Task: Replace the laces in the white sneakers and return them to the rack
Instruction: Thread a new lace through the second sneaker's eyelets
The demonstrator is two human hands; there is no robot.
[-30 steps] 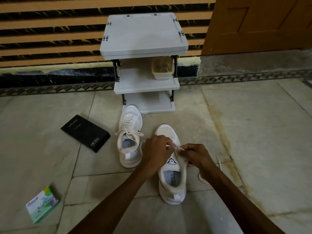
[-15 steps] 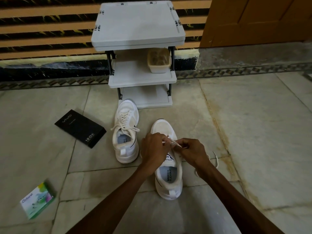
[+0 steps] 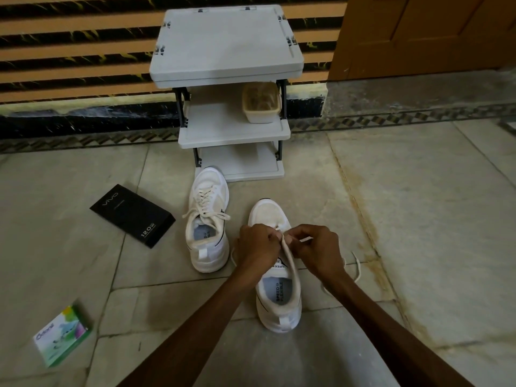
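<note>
Fingers (image 3: 273, 233) of the left hand (image 3: 258, 247) and of the right hand (image 3: 321, 252) are curled and meet over the front part of the near sneaker (image 3: 279, 303). Each hand seems to pinch a piece of the lace (image 3: 358, 268) close to the lowest eyelets. The exact hole cannot be seen, because the hands cover it. A loose end of this lace lies on the floor (image 3: 418, 219) to the right, beside the right wrist.

From the head view, the near sneaker stands on the floor with its toe toward the rack (image 3: 229, 51), and its tongue shows no crossed rows. The far sneaker (image 3: 208, 241) stands just beside it on the left, near the foot of the rack, and it is laced up to the top with the ends hanging loose.

I judge the work about half done: one shoe looks finished, and the second is only at its first eyelets. What is left is to thread the remaining rows and put both shoes on the rack. A beige container (image 3: 261, 104) sits on the middle shelf. A black box (image 3: 131, 215) and a green box (image 3: 61, 336) lie on the floor at the left, well apart from the shoes.
</note>
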